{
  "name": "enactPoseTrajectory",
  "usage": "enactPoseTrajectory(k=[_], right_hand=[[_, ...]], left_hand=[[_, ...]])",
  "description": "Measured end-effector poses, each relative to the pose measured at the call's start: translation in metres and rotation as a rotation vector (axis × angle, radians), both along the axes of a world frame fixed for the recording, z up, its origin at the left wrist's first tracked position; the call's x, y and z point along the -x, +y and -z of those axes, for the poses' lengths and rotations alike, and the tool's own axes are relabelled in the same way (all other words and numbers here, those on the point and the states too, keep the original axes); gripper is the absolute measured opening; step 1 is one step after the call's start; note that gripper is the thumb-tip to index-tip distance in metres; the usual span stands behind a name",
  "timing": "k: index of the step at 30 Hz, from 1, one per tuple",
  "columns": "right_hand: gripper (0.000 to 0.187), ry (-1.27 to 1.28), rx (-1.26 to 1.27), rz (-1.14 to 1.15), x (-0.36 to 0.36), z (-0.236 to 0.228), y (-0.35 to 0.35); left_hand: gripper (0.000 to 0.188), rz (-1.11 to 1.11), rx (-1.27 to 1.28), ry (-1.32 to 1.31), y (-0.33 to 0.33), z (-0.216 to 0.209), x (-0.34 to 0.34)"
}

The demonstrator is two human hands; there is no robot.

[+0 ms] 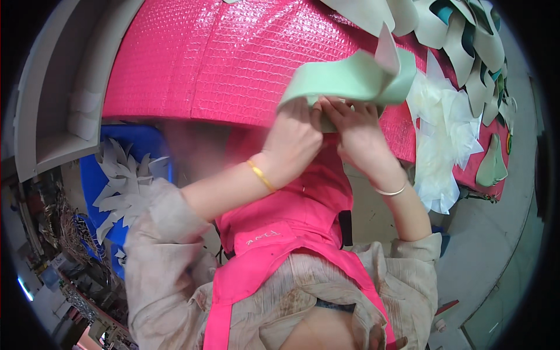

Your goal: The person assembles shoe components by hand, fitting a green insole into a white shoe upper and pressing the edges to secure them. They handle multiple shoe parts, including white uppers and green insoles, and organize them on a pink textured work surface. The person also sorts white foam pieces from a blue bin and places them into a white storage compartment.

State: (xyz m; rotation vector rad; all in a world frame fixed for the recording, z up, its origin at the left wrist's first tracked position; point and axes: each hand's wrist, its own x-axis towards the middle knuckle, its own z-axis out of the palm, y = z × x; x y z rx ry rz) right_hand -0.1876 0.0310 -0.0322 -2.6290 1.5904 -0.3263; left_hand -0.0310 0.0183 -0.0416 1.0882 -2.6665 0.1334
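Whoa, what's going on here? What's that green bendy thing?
Someone in a pink apron is holding a curved, pale green piece at the edge of a shiny pink table. The left hand and right hand are close together at its lower edge. Thin white sheets lie to the right, with more pale pieces beyond. A blue bin on the left holds white scraps.

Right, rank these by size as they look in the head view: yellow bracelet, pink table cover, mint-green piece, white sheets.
1. Pink table cover, clearly the largest.
2. Mint-green piece and white sheets, too alike to rank; the curl and jagged edges make it unsure.
3. Yellow bracelet, the smallest.
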Motion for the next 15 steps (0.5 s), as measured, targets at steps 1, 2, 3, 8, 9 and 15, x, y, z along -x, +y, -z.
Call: enactPoseTrajectory(k=[1,2,3,8,9,15], right_hand=[[0.041,0.02,-0.174,-0.019,0.0,-0.009,-0.011],[0.043,-0.003,-0.125,-0.086,-0.001,-0.026,-0.017],[0.045,-0.146,0.153,-0.087,-0.009,-0.051,-0.018],[0.033,-0.87,0.244,0.074,-0.008,-0.085,-0.041],[0.032,-0.865,0.057,0.045,-0.012,-0.067,-0.057],[0.028,-0.324,-0.083,-0.005,-0.066,-0.03,-0.097]], left_hand=[[0.021,-0.025,-0.009,0.027,-0.005,0.003,0.006],[0.02,-0.051,-0.017,0.055,-0.012,0.003,0.006],[0.02,-0.084,-0.289,0.198,-0.025,-0.008,0.002],[0.044,-0.279,-1.42,1.969,-0.008,-0.027,-0.037],[0.049,-0.332,-1.379,2.007,0.006,-0.013,-0.042],[0.071,-0.526,-0.18,0.97,-0.019,-0.043,-0.113]])
